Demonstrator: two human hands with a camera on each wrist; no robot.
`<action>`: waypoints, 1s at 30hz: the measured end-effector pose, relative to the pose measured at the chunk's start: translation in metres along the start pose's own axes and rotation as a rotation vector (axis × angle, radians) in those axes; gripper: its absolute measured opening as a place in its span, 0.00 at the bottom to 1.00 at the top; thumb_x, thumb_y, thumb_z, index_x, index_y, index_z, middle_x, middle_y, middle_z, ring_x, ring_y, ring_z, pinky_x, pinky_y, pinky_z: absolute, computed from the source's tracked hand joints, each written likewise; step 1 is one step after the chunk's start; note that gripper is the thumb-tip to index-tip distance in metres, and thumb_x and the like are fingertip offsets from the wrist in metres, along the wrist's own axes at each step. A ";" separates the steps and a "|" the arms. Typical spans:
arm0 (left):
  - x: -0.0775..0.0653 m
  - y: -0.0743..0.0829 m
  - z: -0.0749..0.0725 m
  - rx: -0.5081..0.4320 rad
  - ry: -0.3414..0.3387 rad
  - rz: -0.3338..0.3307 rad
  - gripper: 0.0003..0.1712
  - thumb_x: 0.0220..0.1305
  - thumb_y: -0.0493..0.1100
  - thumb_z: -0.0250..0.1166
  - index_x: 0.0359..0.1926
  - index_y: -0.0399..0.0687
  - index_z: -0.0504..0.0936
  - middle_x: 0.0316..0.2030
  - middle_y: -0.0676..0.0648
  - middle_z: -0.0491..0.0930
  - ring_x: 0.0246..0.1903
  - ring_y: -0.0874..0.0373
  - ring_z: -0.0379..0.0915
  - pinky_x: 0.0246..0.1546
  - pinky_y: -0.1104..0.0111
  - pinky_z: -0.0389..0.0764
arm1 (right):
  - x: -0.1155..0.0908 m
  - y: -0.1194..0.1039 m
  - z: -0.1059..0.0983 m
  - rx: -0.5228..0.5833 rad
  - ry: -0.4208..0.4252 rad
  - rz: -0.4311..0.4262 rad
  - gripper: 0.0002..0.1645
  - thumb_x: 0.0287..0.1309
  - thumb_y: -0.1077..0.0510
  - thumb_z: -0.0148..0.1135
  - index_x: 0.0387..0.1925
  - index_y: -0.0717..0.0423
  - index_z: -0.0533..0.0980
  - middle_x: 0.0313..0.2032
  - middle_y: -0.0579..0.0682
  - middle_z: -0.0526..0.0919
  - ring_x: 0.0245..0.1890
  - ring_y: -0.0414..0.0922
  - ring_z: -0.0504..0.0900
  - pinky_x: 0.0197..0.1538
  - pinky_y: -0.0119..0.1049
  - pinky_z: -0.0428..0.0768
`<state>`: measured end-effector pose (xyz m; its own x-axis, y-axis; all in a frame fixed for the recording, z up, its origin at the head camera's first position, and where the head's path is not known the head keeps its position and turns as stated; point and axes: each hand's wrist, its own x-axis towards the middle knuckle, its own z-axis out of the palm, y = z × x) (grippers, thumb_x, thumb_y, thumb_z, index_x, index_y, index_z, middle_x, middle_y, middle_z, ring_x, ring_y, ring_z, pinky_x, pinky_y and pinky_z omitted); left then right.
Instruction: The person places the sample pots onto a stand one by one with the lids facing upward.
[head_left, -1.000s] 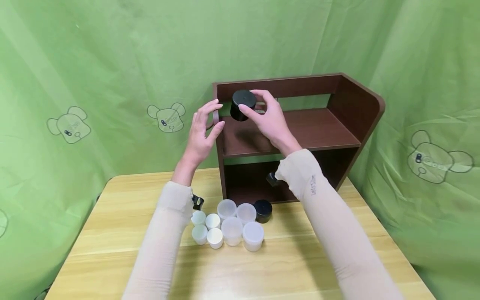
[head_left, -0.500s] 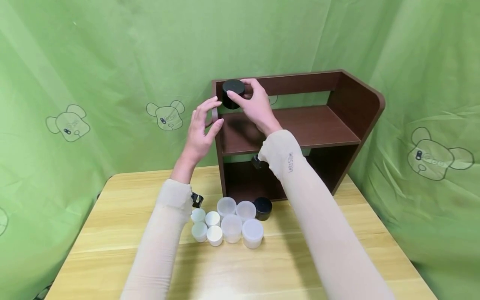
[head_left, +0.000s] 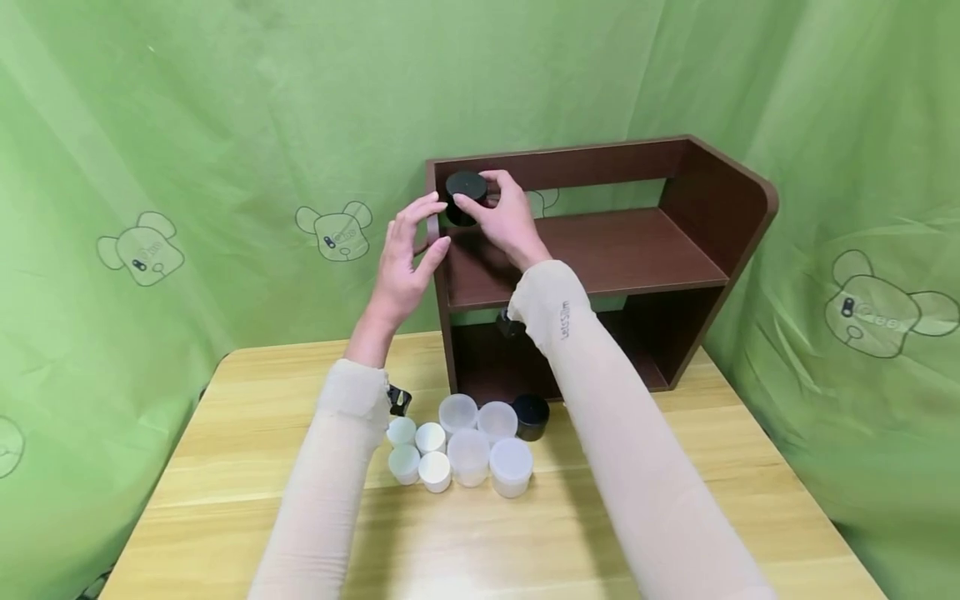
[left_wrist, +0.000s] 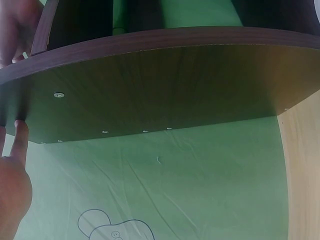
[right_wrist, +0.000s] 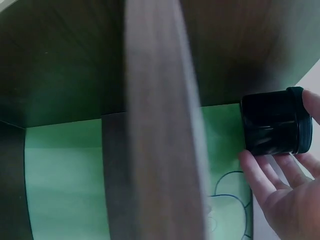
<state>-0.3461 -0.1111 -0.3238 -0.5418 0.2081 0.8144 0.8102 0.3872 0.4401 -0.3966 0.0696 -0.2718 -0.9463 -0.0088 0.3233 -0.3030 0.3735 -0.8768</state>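
Observation:
My right hand (head_left: 508, 215) holds a black lidded jar (head_left: 467, 187) upright between thumb and fingers. It is over the left end of the upper board of a dark brown desk shelf (head_left: 622, 250), near the side panel. In the right wrist view the glossy black jar (right_wrist: 272, 122) shows its side and lid rim, with the fingertips on its wall. My left hand (head_left: 401, 258) curves round the front edge of the left side panel. The left wrist view shows fingers (left_wrist: 19, 145) against that panel's outer face (left_wrist: 150, 95).
In front of the shelf, several small white-lidded cups (head_left: 435, 472) and larger translucent tubs (head_left: 512, 467) stand grouped on the wooden table (head_left: 247, 467). Another black jar (head_left: 531, 417) is at their right. A green curtain (head_left: 225, 100) hangs behind.
My right hand has carried the black jar left, toward the shelf's left side panel, then slightly lower. The left hand stays at the panel. The cups have not moved.

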 end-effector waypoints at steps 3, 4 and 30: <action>0.000 0.000 0.000 -0.001 0.009 -0.004 0.27 0.73 0.51 0.57 0.69 0.49 0.71 0.74 0.45 0.68 0.73 0.56 0.61 0.72 0.58 0.63 | 0.000 0.003 0.003 -0.018 -0.008 0.012 0.37 0.65 0.46 0.70 0.70 0.52 0.68 0.67 0.53 0.76 0.65 0.47 0.78 0.66 0.35 0.80; 0.000 0.000 -0.001 0.002 0.008 -0.007 0.27 0.73 0.51 0.57 0.69 0.49 0.71 0.74 0.46 0.68 0.73 0.56 0.61 0.72 0.58 0.63 | -0.001 0.004 0.004 -0.024 -0.007 0.014 0.37 0.65 0.46 0.70 0.70 0.52 0.68 0.67 0.53 0.76 0.65 0.47 0.78 0.66 0.35 0.79; 0.000 -0.001 0.001 0.026 -0.005 -0.030 0.28 0.74 0.55 0.55 0.70 0.52 0.70 0.75 0.48 0.66 0.74 0.57 0.59 0.75 0.58 0.61 | 0.001 0.041 0.013 0.011 -0.001 -0.012 0.38 0.66 0.48 0.70 0.71 0.56 0.69 0.66 0.57 0.78 0.65 0.50 0.78 0.67 0.41 0.79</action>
<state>-0.3469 -0.1105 -0.3244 -0.5667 0.2006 0.7991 0.7877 0.4161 0.4542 -0.4116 0.0731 -0.3117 -0.9427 -0.0139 0.3333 -0.3153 0.3633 -0.8767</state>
